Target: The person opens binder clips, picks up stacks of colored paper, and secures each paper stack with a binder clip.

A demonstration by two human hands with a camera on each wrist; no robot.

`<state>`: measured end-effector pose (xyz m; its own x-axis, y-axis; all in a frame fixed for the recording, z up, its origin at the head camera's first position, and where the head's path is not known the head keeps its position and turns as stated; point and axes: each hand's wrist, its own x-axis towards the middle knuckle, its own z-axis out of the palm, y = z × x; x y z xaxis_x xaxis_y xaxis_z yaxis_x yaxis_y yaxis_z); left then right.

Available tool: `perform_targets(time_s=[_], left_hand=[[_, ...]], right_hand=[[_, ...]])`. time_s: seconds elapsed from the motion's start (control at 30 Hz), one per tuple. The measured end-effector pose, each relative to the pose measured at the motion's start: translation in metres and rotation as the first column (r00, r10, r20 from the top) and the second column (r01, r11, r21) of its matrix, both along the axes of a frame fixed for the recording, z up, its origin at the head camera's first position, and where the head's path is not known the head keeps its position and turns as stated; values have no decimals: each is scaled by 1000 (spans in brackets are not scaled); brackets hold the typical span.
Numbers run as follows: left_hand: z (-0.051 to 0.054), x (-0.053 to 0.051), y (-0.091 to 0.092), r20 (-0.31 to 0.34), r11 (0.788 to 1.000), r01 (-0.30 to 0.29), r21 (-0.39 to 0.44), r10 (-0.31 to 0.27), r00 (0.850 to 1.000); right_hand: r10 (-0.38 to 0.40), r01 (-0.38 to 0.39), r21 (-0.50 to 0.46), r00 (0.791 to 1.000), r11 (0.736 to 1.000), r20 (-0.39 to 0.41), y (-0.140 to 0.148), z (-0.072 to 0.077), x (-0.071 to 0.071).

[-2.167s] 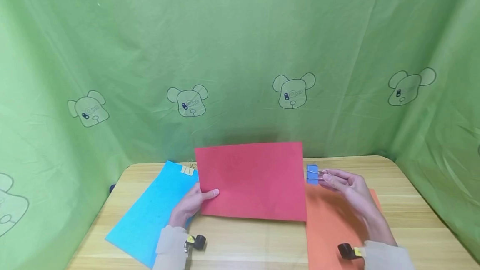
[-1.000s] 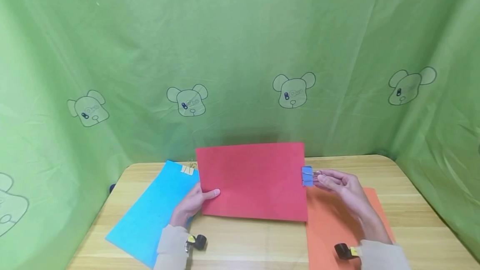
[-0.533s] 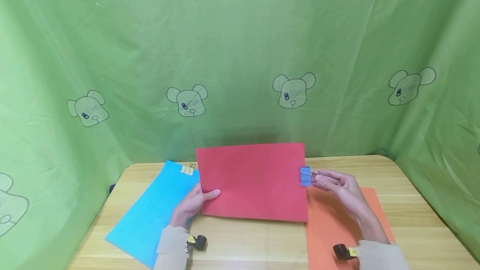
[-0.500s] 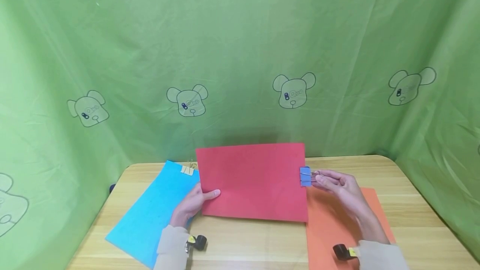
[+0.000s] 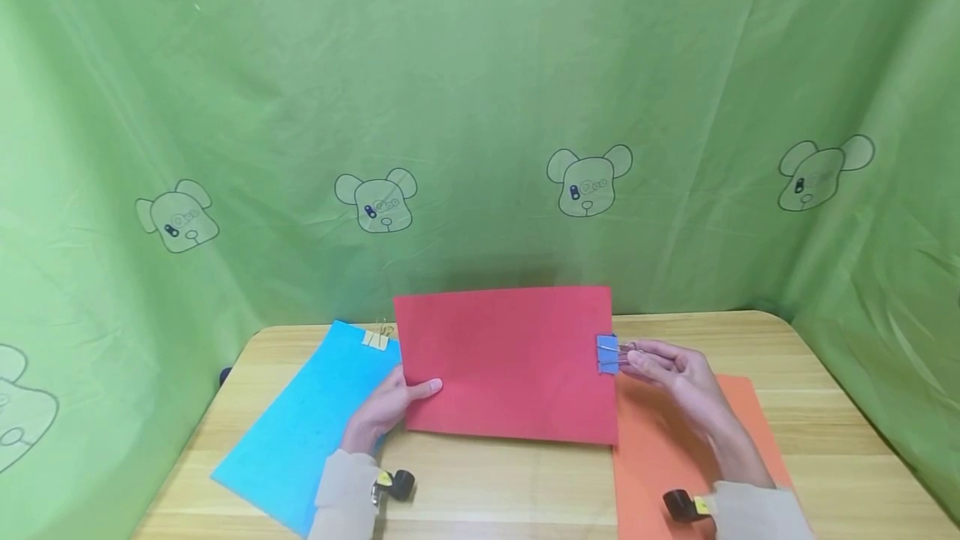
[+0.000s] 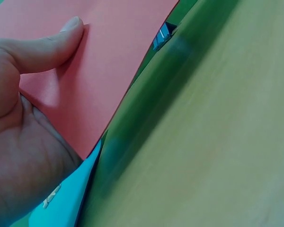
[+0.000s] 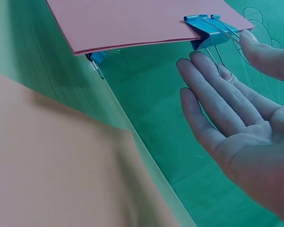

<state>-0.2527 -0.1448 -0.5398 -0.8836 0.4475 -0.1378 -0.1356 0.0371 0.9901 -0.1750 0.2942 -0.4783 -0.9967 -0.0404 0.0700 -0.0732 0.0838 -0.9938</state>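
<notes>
In the head view my left hand [image 5: 386,402] holds a stack of red paper [image 5: 510,365] up off the table by its lower left side. The thumb lies across the front and the fingers are behind. At the stack's right edge sits a blue binder clip [image 5: 607,354], its body over the paper. My right hand [image 5: 678,373] has its thumb and fingertips on the clip's wire handles. From the right wrist, the clip [image 7: 210,30] straddles the paper edge [image 7: 132,43], the thumb against one handle and fingers against the other.
Blue paper [image 5: 292,432] with a pale yellow binder clip [image 5: 377,341] lies left on the wooden table [image 5: 495,498]. Orange paper [image 5: 675,457] lies right. Another blue clip [image 7: 97,57] shows behind the red stack. Green cloth [image 5: 480,107] surrounds the table.
My right hand has moved left with the blue binder clip, from beside the red stack onto its right edge. The left hand and the red paper have hardly moved.
</notes>
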Motion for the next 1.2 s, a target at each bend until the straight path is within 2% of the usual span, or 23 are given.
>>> perform_targets(time_s=[0.27, 0.47, 0.7, 0.87, 1.0, 1.2], left_hand=[[-5, -1, 0, 5, 999, 19, 33, -19, 1000], [-6, 0, -1, -9, 999, 21, 28, -21, 1000], [-3, 1, 0, 7, 999, 46, 29, -46, 999], [-3, 1, 0, 22, 998, 52, 36, -53, 998], [0, 2, -1, 22, 995, 68, 71, -70, 997], [10, 3, -3, 12, 981, 123, 149, -126, 992]], right_hand=[[20, -20, 11, 1000, 1000, -5, -1, -4, -1], [30, -30, 12, 1000, 999, 3, -1, -5, -1], [102, -100, -64, 994, 993, 29, 1, -7, -3], [110, -104, -106, 992, 989, 59, 2, -7, -4], [100, -91, -108, 992, 990, 82, 2, -5, -4], [76, -68, -114, 995, 991, 64, 4, -4, -2]])
